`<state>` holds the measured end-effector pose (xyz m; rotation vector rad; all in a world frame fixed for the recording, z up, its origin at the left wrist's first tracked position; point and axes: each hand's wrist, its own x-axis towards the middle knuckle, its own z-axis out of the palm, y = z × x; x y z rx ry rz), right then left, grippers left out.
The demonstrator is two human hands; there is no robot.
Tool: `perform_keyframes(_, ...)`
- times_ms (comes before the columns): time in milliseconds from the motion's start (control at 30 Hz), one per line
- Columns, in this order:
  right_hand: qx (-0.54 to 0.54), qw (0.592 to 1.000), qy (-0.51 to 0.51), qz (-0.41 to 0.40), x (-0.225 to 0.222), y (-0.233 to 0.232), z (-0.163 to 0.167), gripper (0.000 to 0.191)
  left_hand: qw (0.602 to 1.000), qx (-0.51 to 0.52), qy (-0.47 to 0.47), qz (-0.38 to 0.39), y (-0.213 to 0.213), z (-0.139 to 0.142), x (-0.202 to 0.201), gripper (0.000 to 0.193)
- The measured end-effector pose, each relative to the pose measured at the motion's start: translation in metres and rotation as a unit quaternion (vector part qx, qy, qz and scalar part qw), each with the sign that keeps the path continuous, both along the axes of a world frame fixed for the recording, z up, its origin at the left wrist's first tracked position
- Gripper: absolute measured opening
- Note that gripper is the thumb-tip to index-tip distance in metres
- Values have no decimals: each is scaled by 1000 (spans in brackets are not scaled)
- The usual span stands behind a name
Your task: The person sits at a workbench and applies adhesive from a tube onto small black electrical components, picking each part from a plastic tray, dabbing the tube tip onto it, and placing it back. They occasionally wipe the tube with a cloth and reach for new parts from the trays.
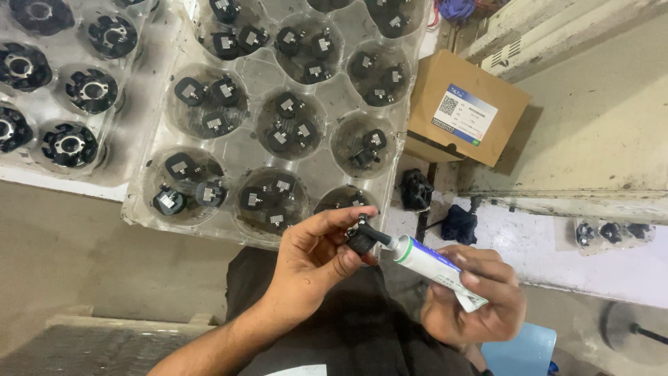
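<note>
My left hand point(316, 254) pinches a small black part point(360, 240) between thumb and fingers, just below the near edge of a clear plastic tray point(240, 150). My right hand point(480, 296) grips a white tube with a blue and green band point(431, 264). The tube's black nozzle point(378, 235) touches the top of the small black part. The tray's round pockets each hold two or three similar small black parts with square silver tops point(289, 129).
A second clear tray point(139, 83) at the left holds several larger black ring-shaped parts. A brown cardboard box with a white label point(466, 104) stands right of the trays. Loose black pieces point(416, 189) lie on the white bench. A blue seat point(522, 351) shows below.
</note>
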<state>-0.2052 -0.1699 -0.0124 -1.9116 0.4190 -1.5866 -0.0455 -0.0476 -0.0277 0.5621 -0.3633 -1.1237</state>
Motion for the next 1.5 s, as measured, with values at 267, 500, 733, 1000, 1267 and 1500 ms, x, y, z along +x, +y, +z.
perform_keyframes(267, -2, 1000, 6, -8, -3, -3, -6, 25, 1000, -4, 9, -1, 0, -3, 1, 46)
perform_keyframes(500, 54, 999, 0, -6, -2, 1, -7, 29, 1000, 8, 3, -4, -3, -6, 6, 45)
perform_keyframes(733, 55, 998, 16, -2, 0, -2, -6, 30, 1000, 16, 4, -10, -5, -10, 7, 49)
perform_keyframes(1000, 88, 993, 73, -7, -6, -2, 4, 26, 999, -15, 45, -19, -9, -15, 8, 51)
perform_keyframes(1267, 136, 986, -86, -30, -22, -21, -6, 32, 928, 188, -317, 58, -50, 1, 77, 46)
perform_keyframes(1500, 174, 972, -137, -81, -52, -23, -13, 29, 593, 186, -780, 74, -104, 12, 118, 33)
